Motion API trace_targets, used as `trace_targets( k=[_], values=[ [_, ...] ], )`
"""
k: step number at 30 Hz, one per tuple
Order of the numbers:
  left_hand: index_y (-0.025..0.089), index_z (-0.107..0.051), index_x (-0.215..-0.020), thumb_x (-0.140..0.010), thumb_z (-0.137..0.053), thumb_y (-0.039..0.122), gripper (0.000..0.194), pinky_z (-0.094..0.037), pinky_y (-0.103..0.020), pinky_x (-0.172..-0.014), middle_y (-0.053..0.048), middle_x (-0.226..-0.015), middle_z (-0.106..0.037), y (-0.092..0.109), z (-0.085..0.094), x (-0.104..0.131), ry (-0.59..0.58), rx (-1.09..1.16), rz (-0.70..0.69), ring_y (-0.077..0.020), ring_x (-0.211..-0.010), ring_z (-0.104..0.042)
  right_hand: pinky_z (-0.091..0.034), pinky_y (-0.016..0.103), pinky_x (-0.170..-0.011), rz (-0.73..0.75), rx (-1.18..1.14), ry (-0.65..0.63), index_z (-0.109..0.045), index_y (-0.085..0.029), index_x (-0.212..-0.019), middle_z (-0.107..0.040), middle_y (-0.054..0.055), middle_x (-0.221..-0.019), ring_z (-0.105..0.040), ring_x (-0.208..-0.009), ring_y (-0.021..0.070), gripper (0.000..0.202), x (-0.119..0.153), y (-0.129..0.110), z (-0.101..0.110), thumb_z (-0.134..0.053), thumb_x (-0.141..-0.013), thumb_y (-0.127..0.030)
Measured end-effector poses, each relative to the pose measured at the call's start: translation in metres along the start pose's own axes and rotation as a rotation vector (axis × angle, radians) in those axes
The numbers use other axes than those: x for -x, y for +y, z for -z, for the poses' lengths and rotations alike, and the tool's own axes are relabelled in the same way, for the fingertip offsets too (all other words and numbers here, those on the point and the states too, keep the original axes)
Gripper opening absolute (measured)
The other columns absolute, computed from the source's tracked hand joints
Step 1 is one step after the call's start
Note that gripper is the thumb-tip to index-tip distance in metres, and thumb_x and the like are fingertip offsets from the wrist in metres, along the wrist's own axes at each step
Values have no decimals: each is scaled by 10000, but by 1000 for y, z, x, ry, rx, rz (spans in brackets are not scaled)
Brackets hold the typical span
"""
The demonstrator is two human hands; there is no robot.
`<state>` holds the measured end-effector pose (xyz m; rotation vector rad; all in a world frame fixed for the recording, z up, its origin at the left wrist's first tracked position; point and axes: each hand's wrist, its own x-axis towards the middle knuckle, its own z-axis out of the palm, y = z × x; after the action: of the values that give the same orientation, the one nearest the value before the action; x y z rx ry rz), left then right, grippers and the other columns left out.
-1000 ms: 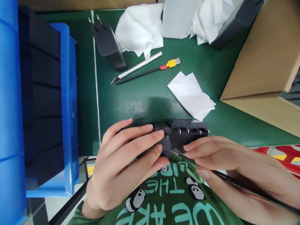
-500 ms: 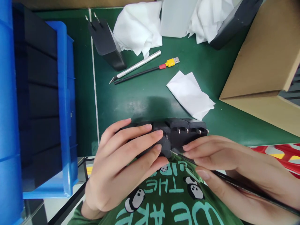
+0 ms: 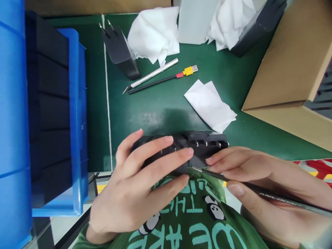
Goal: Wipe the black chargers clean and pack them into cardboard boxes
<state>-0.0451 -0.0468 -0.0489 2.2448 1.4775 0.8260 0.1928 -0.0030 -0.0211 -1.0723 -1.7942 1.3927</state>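
Several black power adapters [image 3: 198, 159] with metal prongs stand in a row at the table's near edge. Across the left ones lies my left hand [image 3: 137, 180], its fingers spread and touching their tops. My right hand [image 3: 254, 176] pinches slim black tweezers [image 3: 261, 192] with a pale metal tip. That tip meets the front edge of the adapters near the middle of the row, beside my left fingertips. My left fingers partly hide the adapters beneath them.
A craft knife [image 3: 155, 72] and a short USB cable [image 3: 168, 79] lie beyond the row, near another adapter [image 3: 120, 55]. White cloths [image 3: 155, 34] and a folded white cloth [image 3: 210, 105] are around. A blue bin [image 3: 77, 121] holds black blocks at left; a cardboard box [image 3: 282, 69] stands right.
My left fingers have spread and shifted slightly right across the adapters. The tweezers have swung a little, and their tip has moved slightly right. The whole view has shifted slightly.
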Motion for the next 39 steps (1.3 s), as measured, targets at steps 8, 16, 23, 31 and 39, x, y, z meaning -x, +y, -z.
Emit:
trace_targets(
  k=[8, 16, 23, 31, 39],
  values=[
    [325, -729, -982, -864, -723, 260, 135, -287, -481, -1223, 50, -1125, -723, -6, 7, -4, -13, -49, -81, -220, -1264, -555, -603, 237, -864, 21, 7, 57, -667, -179, -888, -721, 21, -893, -714, -931, 152, 180, 3, 5, -6, -697, -801, -25],
    [324, -706, -813, -829, -737, 133, 194, -324, -462, -1213, 105, -997, -760, -6, 2, -5, 29, 110, -31, -154, -1075, -685, -631, 286, -813, 39, 96, 52, -646, -196, -873, -726, 26, -886, -724, -917, 185, 215, 3, 1, -10, -708, -770, -17],
    [278, -691, -740, -767, -791, 93, 212, -385, -451, -1147, 123, -994, -771, -8, 1, -5, 15, 133, -45, -151, -1018, -709, -628, 224, -811, 61, 171, 4, -660, -191, -861, -745, 39, -859, -735, -893, 169, 168, -3, -4, -8, -688, -797, -39],
    [276, -683, -705, -776, -788, 107, 211, -394, -441, -1132, 125, -968, -773, -7, 2, -7, 24, 131, -34, -145, -990, -714, -620, 195, -827, 75, 175, -24, -673, -173, -848, -744, 49, -831, -735, -884, 160, 158, -5, -6, -7, -681, -791, -26],
    [277, -677, -694, -762, -795, 98, 226, -396, -459, -1126, 125, -980, -772, -7, 1, -6, 19, 146, -17, -155, -992, -712, -626, 211, -813, 66, 179, -8, -665, -184, -838, -742, 45, -823, -735, -869, 161, 153, -6, -6, -7, -674, -799, -37]
  ],
)
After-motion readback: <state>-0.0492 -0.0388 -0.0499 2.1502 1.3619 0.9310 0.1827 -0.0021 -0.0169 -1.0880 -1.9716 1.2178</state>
